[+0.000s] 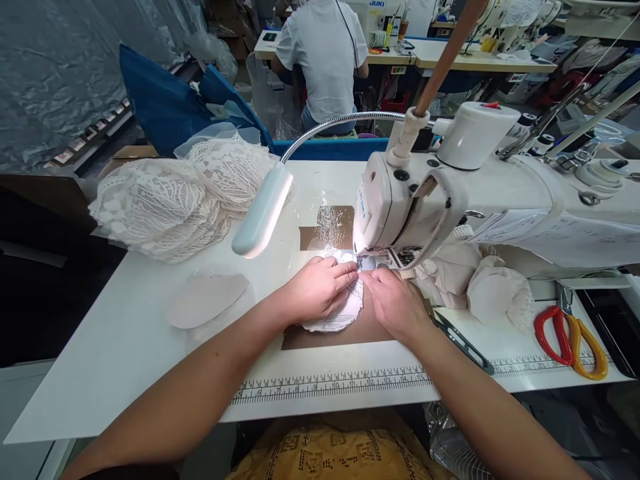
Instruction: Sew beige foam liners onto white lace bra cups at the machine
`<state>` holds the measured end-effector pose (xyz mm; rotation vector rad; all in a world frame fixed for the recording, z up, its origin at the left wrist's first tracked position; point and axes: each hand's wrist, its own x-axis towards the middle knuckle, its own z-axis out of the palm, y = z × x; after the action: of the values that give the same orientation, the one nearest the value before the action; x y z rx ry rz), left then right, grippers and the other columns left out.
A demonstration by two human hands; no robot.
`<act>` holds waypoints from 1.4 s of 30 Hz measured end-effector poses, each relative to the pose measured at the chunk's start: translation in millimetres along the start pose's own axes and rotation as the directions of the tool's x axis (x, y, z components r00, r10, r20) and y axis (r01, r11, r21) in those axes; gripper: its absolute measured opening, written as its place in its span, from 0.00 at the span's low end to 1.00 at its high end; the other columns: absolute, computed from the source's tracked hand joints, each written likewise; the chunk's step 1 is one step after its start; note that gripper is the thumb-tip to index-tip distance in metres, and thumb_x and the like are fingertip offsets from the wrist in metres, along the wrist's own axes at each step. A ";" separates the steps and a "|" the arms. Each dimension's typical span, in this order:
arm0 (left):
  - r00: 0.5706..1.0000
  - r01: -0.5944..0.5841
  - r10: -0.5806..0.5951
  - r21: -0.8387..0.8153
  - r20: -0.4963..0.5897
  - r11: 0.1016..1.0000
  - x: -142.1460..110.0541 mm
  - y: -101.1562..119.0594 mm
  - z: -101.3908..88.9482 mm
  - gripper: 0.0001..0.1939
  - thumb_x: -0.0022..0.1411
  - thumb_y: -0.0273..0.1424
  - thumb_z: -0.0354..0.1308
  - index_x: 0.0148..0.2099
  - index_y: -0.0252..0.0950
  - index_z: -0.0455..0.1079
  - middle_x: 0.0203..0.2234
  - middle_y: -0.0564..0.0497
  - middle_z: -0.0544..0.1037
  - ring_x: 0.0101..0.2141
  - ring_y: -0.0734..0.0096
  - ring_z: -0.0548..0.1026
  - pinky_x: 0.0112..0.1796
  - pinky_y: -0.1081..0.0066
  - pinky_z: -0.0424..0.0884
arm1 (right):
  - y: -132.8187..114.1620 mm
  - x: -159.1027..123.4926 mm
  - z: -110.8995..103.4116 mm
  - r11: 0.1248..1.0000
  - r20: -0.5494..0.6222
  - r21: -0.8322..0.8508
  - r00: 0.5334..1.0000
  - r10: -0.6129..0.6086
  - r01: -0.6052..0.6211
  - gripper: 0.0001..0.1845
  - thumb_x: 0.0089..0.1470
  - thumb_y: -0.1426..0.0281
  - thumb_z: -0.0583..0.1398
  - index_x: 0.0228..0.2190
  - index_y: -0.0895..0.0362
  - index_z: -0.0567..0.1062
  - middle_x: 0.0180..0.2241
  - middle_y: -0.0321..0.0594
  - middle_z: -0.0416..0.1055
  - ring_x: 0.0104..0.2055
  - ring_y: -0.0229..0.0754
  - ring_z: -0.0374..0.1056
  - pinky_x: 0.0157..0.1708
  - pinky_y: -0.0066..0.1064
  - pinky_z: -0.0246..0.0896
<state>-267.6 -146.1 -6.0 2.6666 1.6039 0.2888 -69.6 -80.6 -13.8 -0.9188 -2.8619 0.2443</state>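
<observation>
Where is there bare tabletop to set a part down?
Table: patch between its left edge, the pale oval pieces and left forearm. Crowded: both hands at the needle; right side has fabric pieces, snips, scissors.

Bright lamp, glare on tabletop

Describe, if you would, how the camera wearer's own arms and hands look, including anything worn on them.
The left hand and right hand are ungloved, with no ring, watch or bracelet visible. Both forearms show bare. A dark edge, probably a sleeve, appears at the left arm's lower end; no sleeve shows on the right.
</observation>
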 end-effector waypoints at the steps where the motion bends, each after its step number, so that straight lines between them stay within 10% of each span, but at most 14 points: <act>1: 1.000 0.001 -0.001 0.000 -0.003 1.000 0.6 -0.4 -0.1 0.20 0.69 0.30 0.45 0.57 0.31 0.69 0.54 0.41 0.72 0.39 0.59 0.70 0.38 0.61 0.66 | -0.2 0.3 -0.2 1.000 0.006 -0.004 1.000 0.004 -0.004 0.23 0.59 0.79 0.49 0.52 0.58 0.74 0.39 0.44 0.73 0.37 0.45 0.63 0.36 0.33 0.54; 32: 0.986 0.067 -0.081 -0.096 -0.143 0.993 0.8 -12.0 8.3 0.16 0.67 0.30 0.50 0.54 0.32 0.71 0.52 0.42 0.75 0.49 0.56 0.70 0.48 0.57 0.67 | 1.9 3.5 2.3 0.998 -0.043 0.061 0.999 -0.009 0.012 0.25 0.57 0.80 0.49 0.52 0.58 0.74 0.40 0.47 0.74 0.40 0.46 0.67 0.41 0.33 0.61; 42: 0.991 -0.096 0.085 -0.105 -0.103 0.990 -6.7 -7.0 -1.4 0.14 0.69 0.32 0.48 0.52 0.35 0.71 0.51 0.44 0.74 0.50 0.56 0.69 0.50 0.56 0.64 | 5.0 -1.3 4.6 0.991 -0.100 0.133 0.994 0.042 -0.029 0.21 0.60 0.76 0.49 0.49 0.57 0.76 0.42 0.47 0.75 0.41 0.45 0.70 0.39 0.32 0.63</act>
<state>-277.0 -148.8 -6.4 2.6841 1.4460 0.5021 -66.5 -77.9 -19.3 -0.9294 -2.7013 0.3739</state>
